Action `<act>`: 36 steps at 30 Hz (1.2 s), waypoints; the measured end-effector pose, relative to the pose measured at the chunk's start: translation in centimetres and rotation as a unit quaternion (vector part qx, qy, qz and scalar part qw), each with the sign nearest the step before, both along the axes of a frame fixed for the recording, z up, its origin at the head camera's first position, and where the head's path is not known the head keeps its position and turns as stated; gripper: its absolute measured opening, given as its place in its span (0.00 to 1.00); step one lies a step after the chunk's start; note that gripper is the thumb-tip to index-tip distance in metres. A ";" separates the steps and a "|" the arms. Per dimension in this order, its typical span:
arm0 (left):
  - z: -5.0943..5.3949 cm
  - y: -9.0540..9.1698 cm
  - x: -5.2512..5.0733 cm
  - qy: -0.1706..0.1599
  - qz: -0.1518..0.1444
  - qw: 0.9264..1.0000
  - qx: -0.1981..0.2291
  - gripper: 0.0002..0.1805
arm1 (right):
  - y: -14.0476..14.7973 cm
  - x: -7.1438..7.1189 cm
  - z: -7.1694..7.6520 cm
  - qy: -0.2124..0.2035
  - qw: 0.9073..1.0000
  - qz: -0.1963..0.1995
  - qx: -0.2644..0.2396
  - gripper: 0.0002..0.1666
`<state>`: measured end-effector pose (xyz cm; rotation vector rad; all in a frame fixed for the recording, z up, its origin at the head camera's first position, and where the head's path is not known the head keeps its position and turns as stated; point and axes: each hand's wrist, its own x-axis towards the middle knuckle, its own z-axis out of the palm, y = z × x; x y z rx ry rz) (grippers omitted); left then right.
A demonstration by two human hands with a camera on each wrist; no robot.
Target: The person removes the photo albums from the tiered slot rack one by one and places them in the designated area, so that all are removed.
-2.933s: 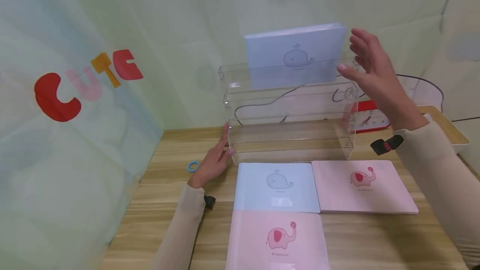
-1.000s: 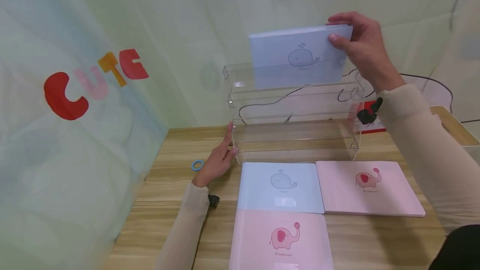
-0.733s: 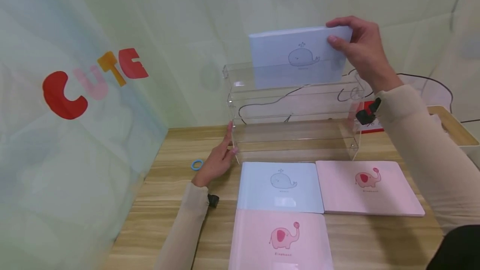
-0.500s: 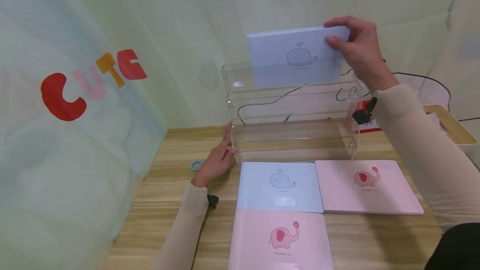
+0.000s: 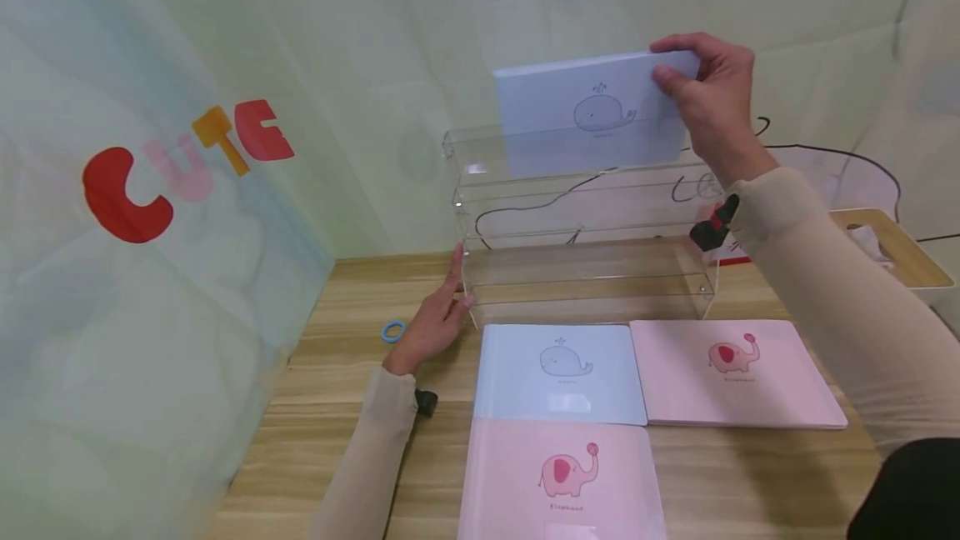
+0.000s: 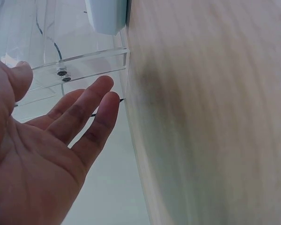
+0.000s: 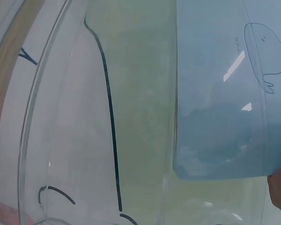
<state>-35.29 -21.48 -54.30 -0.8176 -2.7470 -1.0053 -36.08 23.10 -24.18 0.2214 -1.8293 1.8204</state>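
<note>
A light blue booklet with a whale drawing point(image 5: 558, 98) stands upright on the top tier of a clear acrylic rack point(image 5: 588, 261). My right hand point(image 5: 716, 94) pinches its upper right corner, thumb on the front cover and fingers behind. The right wrist view shows the booklet's lower corner point(image 7: 215, 154) and only a bit of the hand point(image 7: 280, 190). Low at the rack's left side, my left hand point(image 5: 435, 319) touches the panel with fingers extended. In the left wrist view that hand point(image 6: 42, 140) has its palm turned up beside the rack's edge.
Another blue whale booklet point(image 5: 517, 377) lies flat before the rack, with pink elephant booklets point(image 5: 787, 390) right of it and in front point(image 5: 502, 473). A blue ring point(image 5: 393, 331) is at left. A wooden-bottomed tray point(image 5: 907, 252) sits behind my right forearm.
My right hand was apart from the booklet with fingers spread; now it grips the corner. The booklet has barely shifted. My left hand stays at the rack's side.
</note>
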 end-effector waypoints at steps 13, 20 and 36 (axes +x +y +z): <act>2.4 0.6 1.9 0.025 -0.011 1.000 0.006 0.46 | 0.3 0.7 1.6 0.020 0.999 -0.033 0.007 0.14; 1.5 0.3 1.2 0.005 0.007 1.000 0.008 0.47 | -0.1 1.3 3.5 0.018 0.999 -0.032 -0.006 0.13; 4.1 1.4 3.1 -0.006 -0.001 1.000 0.011 0.46 | 0.1 2.0 5.4 0.035 0.998 -0.034 -0.028 0.13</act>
